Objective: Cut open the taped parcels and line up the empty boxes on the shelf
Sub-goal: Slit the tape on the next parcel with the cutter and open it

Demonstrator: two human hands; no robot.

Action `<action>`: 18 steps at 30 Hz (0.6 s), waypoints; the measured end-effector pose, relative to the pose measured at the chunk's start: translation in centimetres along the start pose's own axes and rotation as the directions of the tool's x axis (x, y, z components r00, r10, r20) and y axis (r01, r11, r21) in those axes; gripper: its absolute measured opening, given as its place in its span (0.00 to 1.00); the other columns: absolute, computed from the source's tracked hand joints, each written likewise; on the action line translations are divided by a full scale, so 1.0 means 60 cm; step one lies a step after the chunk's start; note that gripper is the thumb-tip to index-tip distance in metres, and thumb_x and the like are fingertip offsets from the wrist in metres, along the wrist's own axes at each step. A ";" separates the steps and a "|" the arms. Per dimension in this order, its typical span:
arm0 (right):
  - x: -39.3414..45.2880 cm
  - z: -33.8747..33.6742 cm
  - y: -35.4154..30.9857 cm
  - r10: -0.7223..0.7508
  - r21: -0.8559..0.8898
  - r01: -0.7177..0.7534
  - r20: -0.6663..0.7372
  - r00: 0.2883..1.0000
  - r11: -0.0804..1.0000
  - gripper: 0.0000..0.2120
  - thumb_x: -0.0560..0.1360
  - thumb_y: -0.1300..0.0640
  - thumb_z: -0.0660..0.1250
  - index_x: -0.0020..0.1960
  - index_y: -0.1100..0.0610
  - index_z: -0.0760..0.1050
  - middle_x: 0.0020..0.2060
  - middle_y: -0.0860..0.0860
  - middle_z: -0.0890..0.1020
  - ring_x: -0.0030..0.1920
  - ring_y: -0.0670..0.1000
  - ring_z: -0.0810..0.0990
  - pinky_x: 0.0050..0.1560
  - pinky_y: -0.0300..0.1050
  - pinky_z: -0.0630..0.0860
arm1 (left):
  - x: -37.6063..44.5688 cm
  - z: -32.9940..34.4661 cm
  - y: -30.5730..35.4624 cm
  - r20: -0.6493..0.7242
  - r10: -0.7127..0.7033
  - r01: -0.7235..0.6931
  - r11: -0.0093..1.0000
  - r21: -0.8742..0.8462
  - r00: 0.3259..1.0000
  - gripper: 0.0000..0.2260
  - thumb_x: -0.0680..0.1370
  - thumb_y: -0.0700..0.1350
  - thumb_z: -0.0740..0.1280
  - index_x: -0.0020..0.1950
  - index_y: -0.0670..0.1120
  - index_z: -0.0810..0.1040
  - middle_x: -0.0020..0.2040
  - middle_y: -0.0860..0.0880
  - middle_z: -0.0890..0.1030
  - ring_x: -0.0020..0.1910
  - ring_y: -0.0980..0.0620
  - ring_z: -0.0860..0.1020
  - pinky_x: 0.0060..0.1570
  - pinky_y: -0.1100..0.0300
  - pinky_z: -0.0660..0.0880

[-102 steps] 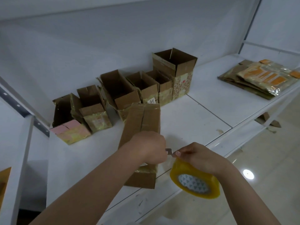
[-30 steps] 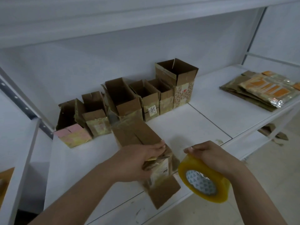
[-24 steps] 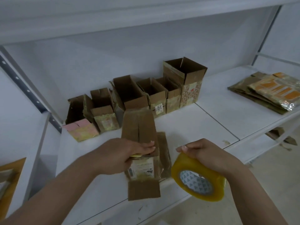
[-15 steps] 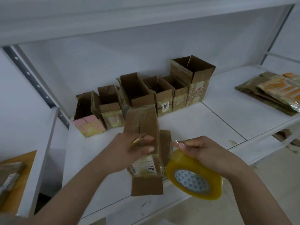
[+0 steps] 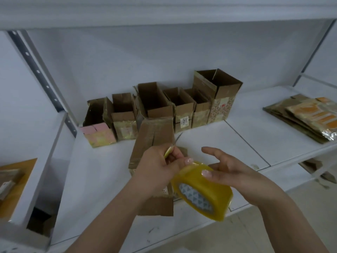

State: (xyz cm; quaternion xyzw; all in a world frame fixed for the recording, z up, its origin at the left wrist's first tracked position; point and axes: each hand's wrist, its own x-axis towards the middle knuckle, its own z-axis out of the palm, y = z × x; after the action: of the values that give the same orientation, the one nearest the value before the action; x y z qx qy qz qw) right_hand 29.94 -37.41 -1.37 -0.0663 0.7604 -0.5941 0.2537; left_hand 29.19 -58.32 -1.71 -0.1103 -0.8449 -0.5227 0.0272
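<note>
A brown cardboard box lies on the white shelf with its flaps open, partly hidden under my left hand. That hand grips a small yellow-handled cutter whose blade points up, and its fingertip touches the yellow tape roll. My right hand holds the roll, thumb pressed on its outer face, upper fingers spread straight; the lower fingers are hidden behind it. Several opened empty boxes stand in a row against the back wall.
A stack of flattened foil and orange packages lies at the shelf's right end. A perforated metal upright stands at the left, with another shelf bay holding brown items beyond it. Bare shelf lies between the row and the stack.
My right hand's fingers have spread off the tape roll, leaving the thumb on it. My left hand has lifted off the box toward the roll, cutter blade now upright.
</note>
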 end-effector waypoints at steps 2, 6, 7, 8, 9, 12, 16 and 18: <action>-0.006 -0.020 0.004 -0.076 0.053 0.073 0.040 0.996 0.996 0.47 0.57 0.40 0.80 0.72 0.47 0.64 0.50 0.53 0.85 0.52 0.52 0.84 0.48 0.39 0.80 | 0.003 -0.012 -0.001 -0.059 -0.018 0.020 0.999 0.030 0.998 0.11 0.73 0.49 0.74 0.33 0.49 0.77 0.30 0.50 0.79 0.31 0.55 0.76 0.32 0.65 0.71; -0.008 -0.048 0.004 -0.199 0.178 0.186 0.056 0.978 0.966 0.48 0.54 0.37 0.81 0.70 0.50 0.70 0.48 0.59 0.84 0.47 0.57 0.84 0.44 0.44 0.80 | 0.004 -0.029 -0.015 -0.162 -0.067 0.074 0.997 0.037 0.985 0.10 0.74 0.48 0.73 0.36 0.46 0.79 0.34 0.49 0.83 0.37 0.52 0.81 0.40 0.55 0.79; -0.006 -0.050 0.002 -0.209 0.180 0.194 0.068 0.976 0.964 0.47 0.55 0.38 0.81 0.69 0.50 0.71 0.49 0.60 0.84 0.48 0.59 0.84 0.45 0.45 0.80 | 0.002 -0.030 -0.018 -0.179 -0.067 0.077 0.996 0.049 0.981 0.09 0.74 0.48 0.73 0.37 0.46 0.79 0.34 0.50 0.83 0.37 0.53 0.82 0.41 0.56 0.79; -0.004 -0.052 0.002 -0.211 0.167 0.195 0.084 0.974 0.966 0.46 0.55 0.38 0.82 0.69 0.50 0.71 0.50 0.60 0.84 0.49 0.60 0.84 0.46 0.46 0.80 | 0.000 -0.030 -0.019 -0.204 -0.062 0.079 0.994 0.075 0.977 0.09 0.75 0.48 0.73 0.36 0.47 0.79 0.33 0.53 0.83 0.35 0.56 0.81 0.39 0.61 0.78; -0.001 -0.051 -0.001 -0.203 0.143 0.188 0.096 0.974 0.972 0.47 0.54 0.38 0.82 0.68 0.51 0.71 0.51 0.60 0.84 0.51 0.61 0.84 0.47 0.46 0.81 | -0.003 -0.031 -0.019 -0.238 -0.055 0.083 0.991 0.106 0.970 0.10 0.75 0.48 0.73 0.35 0.49 0.78 0.30 0.56 0.81 0.33 0.59 0.79 0.35 0.67 0.74; 0.010 -0.048 -0.006 -0.148 0.009 0.148 0.056 0.987 0.989 0.47 0.47 0.31 0.80 0.63 0.48 0.75 0.50 0.57 0.85 0.49 0.58 0.85 0.47 0.47 0.82 | -0.015 -0.049 -0.025 -0.345 -0.068 0.125 0.981 0.147 0.936 0.12 0.74 0.48 0.72 0.33 0.49 0.75 0.26 0.55 0.77 0.30 0.61 0.75 0.31 0.71 0.68; 0.018 -0.052 0.008 -0.104 -0.049 0.104 0.006 0.995 0.993 0.42 0.46 0.25 0.76 0.55 0.45 0.81 0.51 0.55 0.84 0.50 0.58 0.85 0.52 0.55 0.81 | -0.026 -0.082 -0.041 -0.412 -0.105 0.193 0.965 0.179 0.905 0.13 0.75 0.49 0.72 0.34 0.45 0.76 0.29 0.52 0.76 0.31 0.59 0.74 0.34 0.61 0.68; 0.018 -0.045 0.005 -0.100 -0.004 0.100 0.039 0.994 0.995 0.39 0.49 0.26 0.77 0.54 0.45 0.81 0.50 0.56 0.84 0.50 0.60 0.84 0.51 0.55 0.80 | -0.032 -0.090 -0.048 -0.427 -0.154 0.237 0.960 0.149 0.891 0.14 0.76 0.49 0.71 0.34 0.44 0.75 0.28 0.52 0.76 0.29 0.60 0.72 0.33 0.62 0.67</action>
State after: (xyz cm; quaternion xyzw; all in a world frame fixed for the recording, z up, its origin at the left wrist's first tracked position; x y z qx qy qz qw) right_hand 27.81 -35.42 -1.56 -0.1164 0.7529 -0.6024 0.2382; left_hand 30.05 -64.66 -2.12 0.0915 -0.8744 -0.4481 0.1622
